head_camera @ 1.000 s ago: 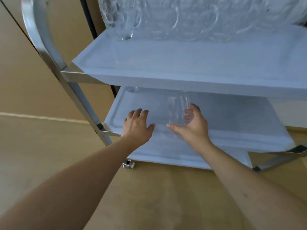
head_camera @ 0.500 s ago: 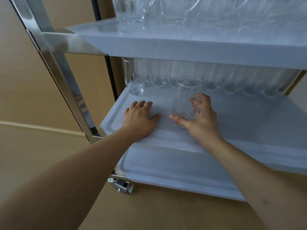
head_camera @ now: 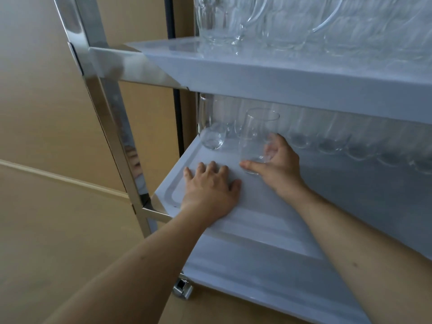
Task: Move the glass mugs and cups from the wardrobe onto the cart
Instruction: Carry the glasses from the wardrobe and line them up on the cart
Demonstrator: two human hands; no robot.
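cart, chrome frame, three pale grey shelves; you look at its left end from low down.

middle shelf: your right hand holds a clear glass cup low on its body, thumb stretched across the near side of the base, fingers curled round the far right side. the cup stands upright, its base on or just above the shelf; you cannot tell which. it sits in front of a row of clear glasses lined along the back of this shelf and running off to the right. one more glass stands at the back left corner, just beside the held cup and apart from it.

same shelf, front left: your left hand lies flat, palm down, fingers straight and slightly spread, holding nothing. it rests near the raised rim, just left of the right thumb, the two hands close but not touching.

top shelf: glass mugs with handles, crowded together, blurred toward the right.

bottom shelf: only part in view beneath your forearms.

a caster wheel shows under the near left corner, on a tan floor.
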